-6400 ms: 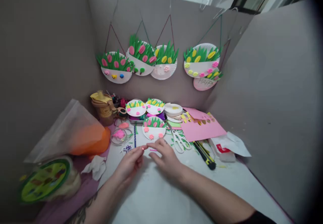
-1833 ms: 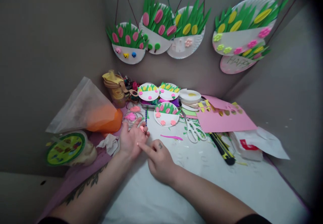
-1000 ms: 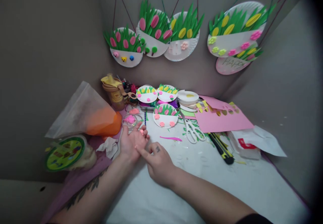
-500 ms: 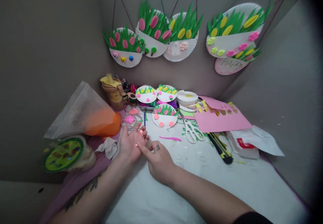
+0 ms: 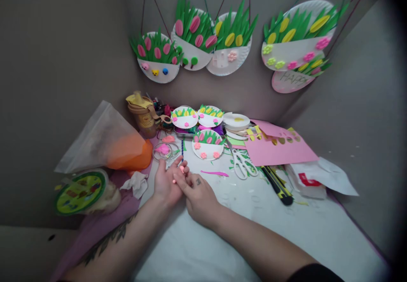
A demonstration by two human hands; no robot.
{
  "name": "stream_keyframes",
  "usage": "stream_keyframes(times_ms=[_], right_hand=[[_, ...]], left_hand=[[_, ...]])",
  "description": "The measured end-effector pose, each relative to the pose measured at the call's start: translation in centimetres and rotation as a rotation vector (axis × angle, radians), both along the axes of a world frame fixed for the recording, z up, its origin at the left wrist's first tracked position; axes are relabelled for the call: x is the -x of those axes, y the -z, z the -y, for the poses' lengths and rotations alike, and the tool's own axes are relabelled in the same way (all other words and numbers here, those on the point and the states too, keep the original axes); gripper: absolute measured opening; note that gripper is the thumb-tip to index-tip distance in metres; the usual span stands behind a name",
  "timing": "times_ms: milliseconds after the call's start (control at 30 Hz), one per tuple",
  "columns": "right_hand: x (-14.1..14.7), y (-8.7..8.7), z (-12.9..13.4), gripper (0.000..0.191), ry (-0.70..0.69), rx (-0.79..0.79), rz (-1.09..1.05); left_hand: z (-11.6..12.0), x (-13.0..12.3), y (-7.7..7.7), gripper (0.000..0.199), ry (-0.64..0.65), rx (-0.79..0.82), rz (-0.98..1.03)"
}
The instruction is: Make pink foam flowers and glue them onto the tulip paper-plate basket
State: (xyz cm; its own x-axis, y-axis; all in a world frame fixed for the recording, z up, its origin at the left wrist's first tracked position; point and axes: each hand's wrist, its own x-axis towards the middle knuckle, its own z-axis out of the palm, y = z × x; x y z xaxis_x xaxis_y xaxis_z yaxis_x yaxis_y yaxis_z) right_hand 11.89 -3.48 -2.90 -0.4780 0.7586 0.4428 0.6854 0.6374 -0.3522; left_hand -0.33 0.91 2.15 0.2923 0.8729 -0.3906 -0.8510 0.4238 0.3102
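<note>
Head view, center of the frame: a tiny coral-pink clay bead (image 5: 174, 181) sits against the upturned palm of my left hand (image 5: 167, 185), at the fingertip of my right hand (image 5: 199, 195). Shaping a piece this small calls, I judge, for light, even pressure and a steady palm; a hard push would likely flatten it. My left hand is half open, its curled fingers cradling a larger coral-pink lump (image 5: 182, 169). My right hand is narrow, index finger reaching out and the others folded in; whether its thumb pinches anything I cannot tell. Just above my hands in the frame, a paper plate (image 5: 210, 149) bears pink paper tulips (image 5: 209, 139) and coral flowers (image 5: 203, 155). Right of center lie a pink modeling tool (image 5: 214, 173), white-handled scissors (image 5: 237, 155) and a black-and-yellow utility knife (image 5: 277, 185). Decorated plates (image 5: 286, 55) hang across the top.
</note>
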Motion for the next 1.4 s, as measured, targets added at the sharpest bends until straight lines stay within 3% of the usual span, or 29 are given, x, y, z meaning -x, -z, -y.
stream_keyframes(times_ms=[267, 567, 900, 1033, 1200, 1400], right_hand=[[-0.6, -0.3, 0.0, 0.066, -0.028, 0.035, -0.071], [-0.6, -0.2, 0.0, 0.075, -0.104, 0.059, -0.211], [-0.6, 0.0, -0.3, 0.072, -0.085, -0.029, -0.125], [-0.6, 0.1, -0.4, 0.069, -0.010, -0.037, -0.161], [-0.4, 0.2, -0.1, 0.070, -0.085, -0.086, -0.157], [-0.6, 0.1, -0.2, 0.072, -0.030, -0.111, -0.156]], left_hand=[[-0.2, 0.3, -0.1, 0.055, -0.026, -0.020, 0.074], [0.0, 0.1, 0.2, 0.058, 0.002, -0.054, 0.085], [-0.1, 0.2, 0.1, 0.056, -0.006, -0.094, -0.002], [0.2, -0.2, -0.3, 0.053, 0.009, -0.076, -0.027], [0.5, -0.4, -0.6, 0.054, -0.010, -0.105, -0.056], [0.7, -0.5, -0.8, 0.053, -0.014, -0.123, -0.067]])
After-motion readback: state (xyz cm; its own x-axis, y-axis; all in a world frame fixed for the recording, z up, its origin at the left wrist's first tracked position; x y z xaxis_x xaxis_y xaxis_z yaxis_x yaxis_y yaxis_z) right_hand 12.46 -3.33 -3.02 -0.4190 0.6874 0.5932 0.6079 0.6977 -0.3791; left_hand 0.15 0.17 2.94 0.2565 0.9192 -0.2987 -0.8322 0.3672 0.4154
